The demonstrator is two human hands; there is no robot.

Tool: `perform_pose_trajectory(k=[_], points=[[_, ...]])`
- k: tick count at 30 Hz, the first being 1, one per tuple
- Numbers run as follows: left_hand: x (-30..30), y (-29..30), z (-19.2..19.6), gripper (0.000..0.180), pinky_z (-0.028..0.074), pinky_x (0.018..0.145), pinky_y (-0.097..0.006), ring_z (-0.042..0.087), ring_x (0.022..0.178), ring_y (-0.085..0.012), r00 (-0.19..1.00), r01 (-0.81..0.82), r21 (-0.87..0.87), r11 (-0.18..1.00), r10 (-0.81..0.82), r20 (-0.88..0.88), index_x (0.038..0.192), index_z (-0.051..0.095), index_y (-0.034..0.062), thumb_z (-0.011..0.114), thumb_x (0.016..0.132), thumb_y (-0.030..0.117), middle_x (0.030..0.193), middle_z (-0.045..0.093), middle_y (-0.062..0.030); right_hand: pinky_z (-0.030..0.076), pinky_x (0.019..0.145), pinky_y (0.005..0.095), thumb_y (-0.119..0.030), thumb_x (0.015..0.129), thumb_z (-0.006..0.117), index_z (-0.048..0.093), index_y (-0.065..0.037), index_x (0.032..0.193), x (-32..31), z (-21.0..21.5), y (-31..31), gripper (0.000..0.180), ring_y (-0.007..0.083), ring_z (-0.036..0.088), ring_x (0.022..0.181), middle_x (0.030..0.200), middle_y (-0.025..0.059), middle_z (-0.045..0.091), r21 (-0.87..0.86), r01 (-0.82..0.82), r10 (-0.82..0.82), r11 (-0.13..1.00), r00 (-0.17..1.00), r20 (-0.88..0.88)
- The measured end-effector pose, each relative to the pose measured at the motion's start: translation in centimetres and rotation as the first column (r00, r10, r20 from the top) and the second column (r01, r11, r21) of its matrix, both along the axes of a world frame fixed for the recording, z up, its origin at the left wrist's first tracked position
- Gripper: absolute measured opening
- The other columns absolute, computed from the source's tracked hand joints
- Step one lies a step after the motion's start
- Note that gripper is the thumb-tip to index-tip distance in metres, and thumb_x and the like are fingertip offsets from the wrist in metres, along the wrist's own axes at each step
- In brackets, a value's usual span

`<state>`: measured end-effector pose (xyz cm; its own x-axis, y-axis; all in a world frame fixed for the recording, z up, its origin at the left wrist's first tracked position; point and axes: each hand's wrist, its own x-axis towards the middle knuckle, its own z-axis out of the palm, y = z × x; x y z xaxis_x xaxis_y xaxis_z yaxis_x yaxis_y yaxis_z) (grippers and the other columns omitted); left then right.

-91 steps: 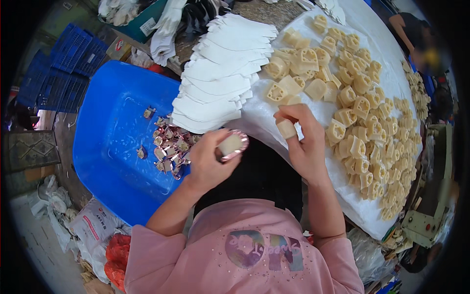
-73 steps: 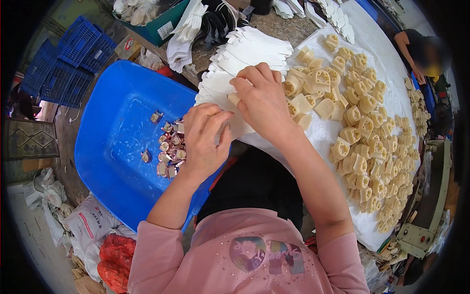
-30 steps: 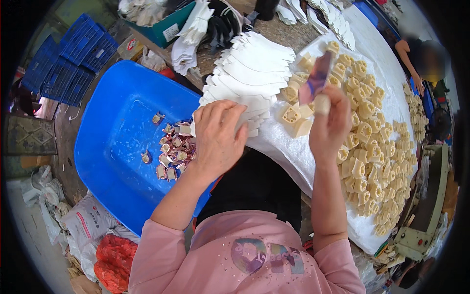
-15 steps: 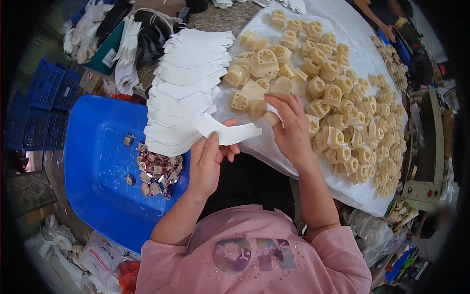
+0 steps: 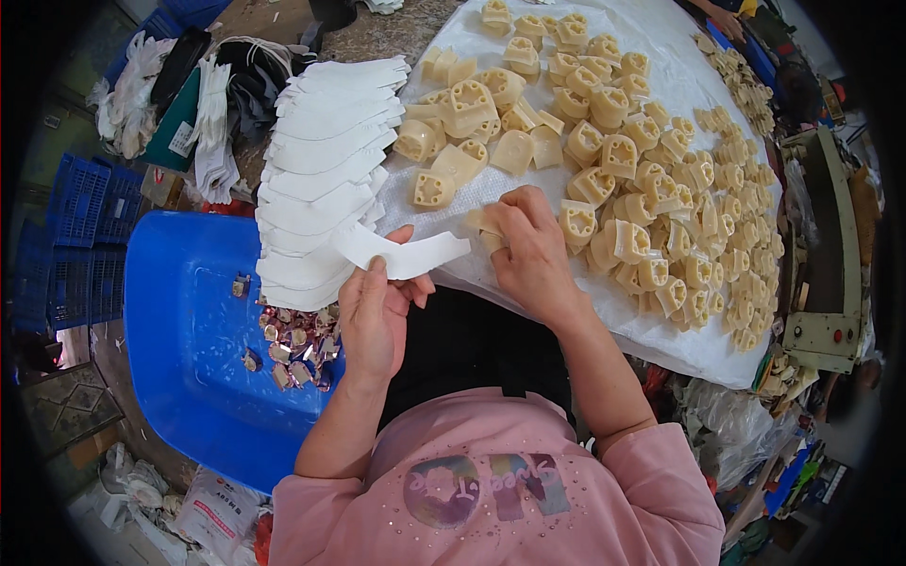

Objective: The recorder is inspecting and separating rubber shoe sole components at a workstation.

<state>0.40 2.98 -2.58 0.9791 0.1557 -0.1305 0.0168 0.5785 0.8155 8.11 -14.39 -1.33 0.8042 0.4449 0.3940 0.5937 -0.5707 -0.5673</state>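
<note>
My left hand (image 5: 376,316) pinches a white curved strip (image 5: 432,254) between thumb and fingers, its free end pointing right. To the right, my right hand (image 5: 534,253) closes its fingers on a beige moulded shoe heel (image 5: 485,224), partly hidden by them. The strip and that heel are apart. Beyond my left hand, a fanned stack of white curved pieces (image 5: 316,174) overlaps in rows. Many loose beige heels (image 5: 618,156) lie past and beside my right hand, several showing hollow undersides.
A white sheet (image 5: 429,212) covers the table under the heels. At left stands a blue tub (image 5: 179,377) with shiny purplish pieces (image 5: 300,347) inside. Blue crates (image 5: 80,198) and a green box (image 5: 170,137) are farther left. A person's hand (image 5: 725,21) shows at the far right.
The whole view has shifted, so table and hands appear farther left. My left hand keeps the white strip; the blurred heel at my right fingers now shows more clearly.
</note>
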Motion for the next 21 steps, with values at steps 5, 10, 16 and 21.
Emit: perform_pose_trajectory(k=[5, 10, 16, 21], points=[[-0.5, -0.4, 0.5, 0.042, 0.042, 0.067, -0.029, 0.052, 0.077, -0.0165, 1.0, -0.009, -0.118, 0.993, 0.007, -0.013, 0.134, 0.032, -0.0041, 0.037, 0.095, 0.01, 0.091, 0.057, -0.0139, 0.041, 0.075, 0.0388, 0.003, 0.062, 0.061, 0.061, -0.01, 0.108, -0.5, 2.0, -0.3, 0.049, 0.0272, 0.048, 0.088, 0.094, 0.012, 0.049, -0.316, -0.044, 0.046, 0.948, 0.999, -0.001], [-0.7, -0.3, 0.4, 0.042, 0.043, 0.074, -0.029, 0.054, 0.085, -0.0182, 0.999, 0.046, -0.126, 0.991, -0.046, 0.006, 0.134, 0.033, -0.0046, 0.038, 0.094, 0.007, 0.099, 0.057, -0.0159, 0.042, 0.074, 0.0366, -0.001, 0.065, 0.063, 0.063, -0.011, 0.103, -0.5, 3.3, -0.9, 0.04, 0.025, 0.048, 0.089, 0.093, 0.0087, 0.051, -0.435, 0.099, -0.003, 0.895, 0.976, 0.216], [-0.8, -0.3, 0.4, 0.04, 0.043, 0.073, -0.028, 0.055, 0.084, -0.0174, 0.996, 0.094, -0.159, 0.983, -0.092, 0.021, 0.13, 0.038, -0.0069, 0.038, 0.097, 0.015, 0.095, 0.059, -0.0143, 0.048, 0.069, 0.0349, 0.004, 0.065, 0.064, 0.062, -0.007, 0.096, -1.6, 4.0, -2.5, 0.033, 0.0259, 0.056, 0.083, 0.093, 0.0089, 0.055, -0.122, -0.015, 0.006, 0.992, 0.998, -0.07], [-0.8, -1.3, 1.0, 0.039, 0.046, 0.076, -0.029, 0.057, 0.087, -0.0163, 0.998, 0.058, 0.05, 0.997, -0.059, 0.028, 0.121, 0.047, -0.0084, 0.039, 0.098, 0.023, 0.101, 0.06, -0.0141, 0.049, 0.068, 0.0335, 0.013, 0.063, 0.061, 0.06, -0.004, 0.097, -4.4, 4.6, -1.2, 0.038, 0.0272, 0.059, 0.083, 0.101, 0.0129, 0.058, 0.411, -0.031, 0.065, 0.911, 0.995, -0.069]])
